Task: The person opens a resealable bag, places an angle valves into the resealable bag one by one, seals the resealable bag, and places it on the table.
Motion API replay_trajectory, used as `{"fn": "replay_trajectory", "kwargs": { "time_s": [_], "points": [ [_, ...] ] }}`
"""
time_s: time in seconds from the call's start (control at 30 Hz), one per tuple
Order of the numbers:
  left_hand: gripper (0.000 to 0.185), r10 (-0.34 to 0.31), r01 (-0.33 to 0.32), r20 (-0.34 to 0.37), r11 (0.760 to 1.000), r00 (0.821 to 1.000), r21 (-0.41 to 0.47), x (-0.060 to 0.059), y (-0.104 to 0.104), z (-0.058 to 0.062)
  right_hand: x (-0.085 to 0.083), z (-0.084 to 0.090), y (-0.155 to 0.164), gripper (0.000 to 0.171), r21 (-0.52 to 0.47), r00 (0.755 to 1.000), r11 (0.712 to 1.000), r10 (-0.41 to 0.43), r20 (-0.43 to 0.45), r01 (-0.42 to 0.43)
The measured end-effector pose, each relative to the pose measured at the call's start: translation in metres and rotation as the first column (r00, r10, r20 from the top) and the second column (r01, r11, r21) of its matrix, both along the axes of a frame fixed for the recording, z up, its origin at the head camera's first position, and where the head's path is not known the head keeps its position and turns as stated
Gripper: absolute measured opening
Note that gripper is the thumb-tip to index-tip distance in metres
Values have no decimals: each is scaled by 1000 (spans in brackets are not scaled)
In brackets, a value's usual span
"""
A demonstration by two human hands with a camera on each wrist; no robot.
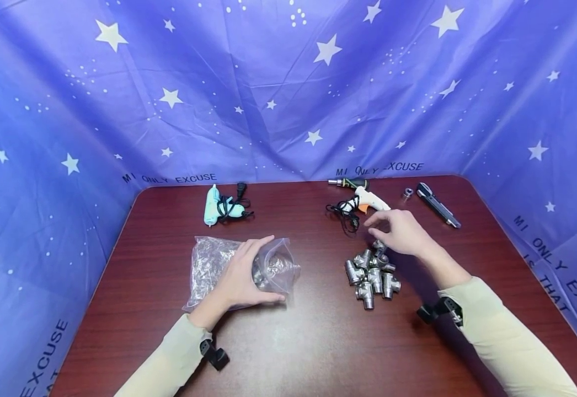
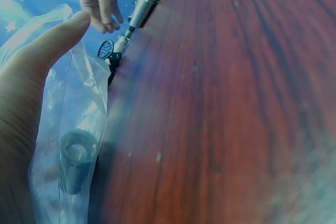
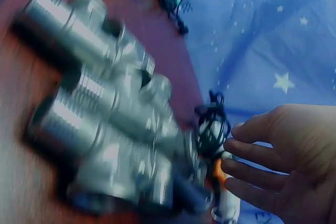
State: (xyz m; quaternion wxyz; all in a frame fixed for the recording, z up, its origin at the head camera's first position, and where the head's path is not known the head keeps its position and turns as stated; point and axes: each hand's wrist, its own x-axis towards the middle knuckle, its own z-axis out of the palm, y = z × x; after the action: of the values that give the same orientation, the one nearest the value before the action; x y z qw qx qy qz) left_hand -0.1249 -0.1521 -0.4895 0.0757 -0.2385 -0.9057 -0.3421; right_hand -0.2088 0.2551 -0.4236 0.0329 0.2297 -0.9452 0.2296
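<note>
Two glue guns [image 1: 221, 208] [image 1: 363, 199], a wrench [image 1: 438, 205] and a nut [image 1: 408, 192] lie behind.

Table [image 1: 318, 342]: dark reddish-brown, wood-grain pattern. Backdrop cloth [image 1: 288, 99]: blue-violet, white stars and dots, dark printed lettering. Pipe fittings [image 1: 372, 275]: silvery metal. Bag [image 1: 209, 264]: clear plastic, silvery contents. One glue gun [image 1: 217, 208]: pale mint, black cord. Second glue gun [image 1: 365, 199]: white, orange trigger, black cord. Tool [image 1: 437, 205] at the far right: dark grey, possibly black. Sleeves [image 1: 507, 336]: pale cream.

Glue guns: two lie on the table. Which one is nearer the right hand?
The white glue gun with the orange trigger, just beyond the right hand; the mint one lies far left.
</note>
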Motion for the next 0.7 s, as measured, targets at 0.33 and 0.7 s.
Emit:
{"fn": "replay_trajectory", "kwargs": {
  "time_s": [0.33,0.7],
  "points": [
    [134,5,-5,11,1000,1000,5,-1,0,-1,4,-14,30,38,83,987,990,106,118,-116],
    [134,2,-2,-28,1000,1000,-2,0,0,-1,12,-21,48,44,38,972,975,213,97,-218]
  ]
}}
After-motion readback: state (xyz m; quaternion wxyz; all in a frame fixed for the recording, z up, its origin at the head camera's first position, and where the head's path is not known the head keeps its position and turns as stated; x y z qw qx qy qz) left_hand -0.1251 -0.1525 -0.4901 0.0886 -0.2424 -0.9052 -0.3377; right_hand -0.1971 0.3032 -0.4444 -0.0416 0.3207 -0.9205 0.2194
